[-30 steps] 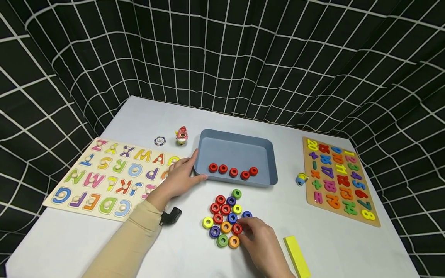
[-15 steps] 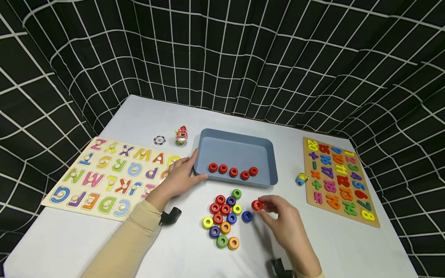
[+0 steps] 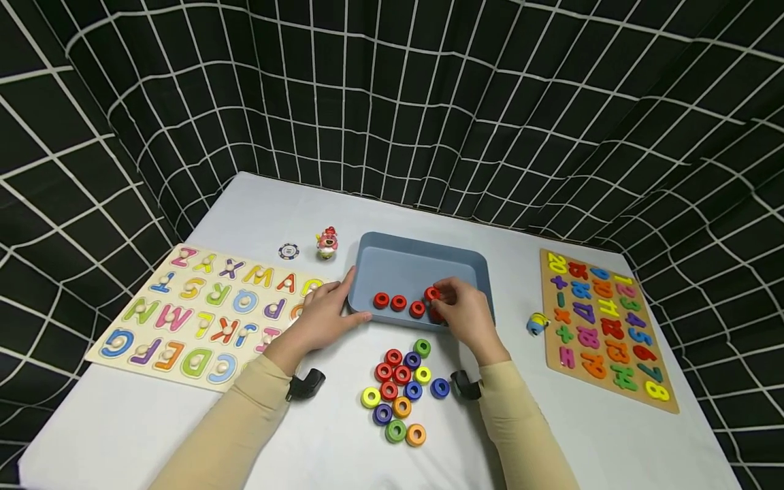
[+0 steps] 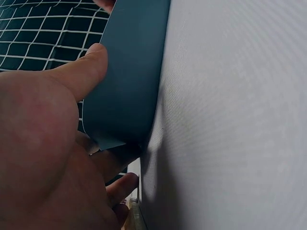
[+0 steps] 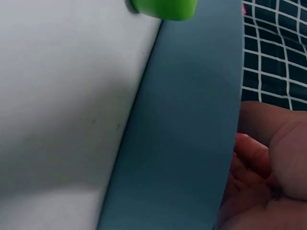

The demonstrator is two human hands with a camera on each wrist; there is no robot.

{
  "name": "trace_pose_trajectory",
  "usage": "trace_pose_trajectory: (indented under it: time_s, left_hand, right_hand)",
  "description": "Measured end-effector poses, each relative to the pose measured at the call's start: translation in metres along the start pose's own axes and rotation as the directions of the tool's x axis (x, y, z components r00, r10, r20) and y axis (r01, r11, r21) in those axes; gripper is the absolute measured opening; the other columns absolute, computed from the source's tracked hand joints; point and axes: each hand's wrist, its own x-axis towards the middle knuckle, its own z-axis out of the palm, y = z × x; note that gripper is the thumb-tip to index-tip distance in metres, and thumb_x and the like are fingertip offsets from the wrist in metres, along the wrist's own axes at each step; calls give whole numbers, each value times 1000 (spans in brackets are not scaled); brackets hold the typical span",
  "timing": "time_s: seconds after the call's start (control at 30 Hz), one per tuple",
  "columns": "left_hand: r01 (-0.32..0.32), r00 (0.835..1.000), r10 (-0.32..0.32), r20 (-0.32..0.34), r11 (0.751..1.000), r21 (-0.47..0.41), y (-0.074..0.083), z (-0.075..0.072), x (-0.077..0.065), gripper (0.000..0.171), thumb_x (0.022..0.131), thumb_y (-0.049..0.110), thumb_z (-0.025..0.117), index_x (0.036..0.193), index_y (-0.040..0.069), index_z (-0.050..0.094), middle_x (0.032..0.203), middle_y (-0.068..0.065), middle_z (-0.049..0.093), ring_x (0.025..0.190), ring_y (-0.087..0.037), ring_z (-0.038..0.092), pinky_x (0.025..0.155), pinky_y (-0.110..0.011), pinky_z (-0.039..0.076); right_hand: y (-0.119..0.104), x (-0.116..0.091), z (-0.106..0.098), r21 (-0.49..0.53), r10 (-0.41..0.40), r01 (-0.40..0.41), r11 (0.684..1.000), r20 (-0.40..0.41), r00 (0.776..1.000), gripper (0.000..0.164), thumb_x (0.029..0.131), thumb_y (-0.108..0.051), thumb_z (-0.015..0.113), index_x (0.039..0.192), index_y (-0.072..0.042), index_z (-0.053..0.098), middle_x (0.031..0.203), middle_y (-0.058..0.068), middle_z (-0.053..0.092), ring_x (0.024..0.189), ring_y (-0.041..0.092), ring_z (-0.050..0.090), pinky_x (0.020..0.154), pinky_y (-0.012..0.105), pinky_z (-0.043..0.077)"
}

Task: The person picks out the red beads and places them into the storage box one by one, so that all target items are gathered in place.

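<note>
A blue-grey tray [image 3: 416, 265] stands on the white table with a row of red rings [image 3: 399, 303] along its near side. My right hand [image 3: 468, 314] reaches over the tray's near wall and pinches a red ring [image 3: 431, 293] between thumb and fingers. That hand partly covers another ring at the right of the row; in the right wrist view the tray wall hides its fingertips. My left hand [image 3: 324, 315] rests at the tray's near left corner, thumb along the front wall and straight fingers along the left side. Below the tray lies a loose group of coloured rings [image 3: 401, 407].
To the left lies a letter puzzle board [image 3: 208, 320], to the right a number board [image 3: 554, 306]. Near the tray are a pink figurine [image 3: 327, 243], a poker chip [image 3: 288, 252] and a small blue-yellow figurine [image 3: 537, 324]. A gridded black curtain [image 3: 392, 122] surrounds the table.
My right hand has picked a red ring out of the loose group and carried it up and over into the tray. My left hand stays at the tray's corner. The head view has shifted slightly.
</note>
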Motion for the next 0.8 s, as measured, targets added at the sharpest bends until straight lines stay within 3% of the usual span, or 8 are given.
trace_pose_trajectory:
  time_s: [0.17, 0.47, 0.63, 0.8]
  left_hand:
    - [1, 1000, -1, -4, 1000, 0, 1, 0, 0, 96, 84, 63, 60, 156, 30, 6, 155, -15, 33, 144, -35, 24, 114, -60, 17]
    - [2, 1000, -2, -3, 1000, -6, 2, -2, 0, 95, 85, 61, 61, 156, 32, 5, 155, -15, 33, 144, -36, 23, 115, -58, 15]
    - [2, 1000, -2, 5, 1000, -3, 2, -1, -1, 94, 85, 60, 61, 156, 32, 4, 155, -15, 33, 144, -35, 23, 115, -58, 14]
    - [10, 1000, -10, 7, 1000, 0, 3, 0, -1, 94, 86, 60, 60, 156, 32, 4, 155, -16, 32, 144, -36, 23, 115, -59, 16]
  right_hand:
    - [-4, 10, 5, -30, 10, -9, 1000, 25, 1000, 34, 88, -14, 69, 121, -7, 63, 111, 12, 69, 102, 24, 67, 85, 40, 55]
    - [-10, 1, 0, -19, -28, 28, 999, -9, 1000, 32, 89, -14, 67, 121, -7, 63, 113, 11, 68, 102, 24, 66, 85, 39, 56]
    - [-24, -17, -7, 57, -71, 70, 996, 19, 997, 30, 89, -13, 68, 119, -7, 65, 108, 9, 69, 95, 20, 66, 81, 36, 56]
    - [-43, -49, -7, 108, -116, 104, 989, 112, 987, 27, 86, -12, 72, 112, -9, 68, 102, 4, 71, 88, 11, 66, 79, 30, 55]
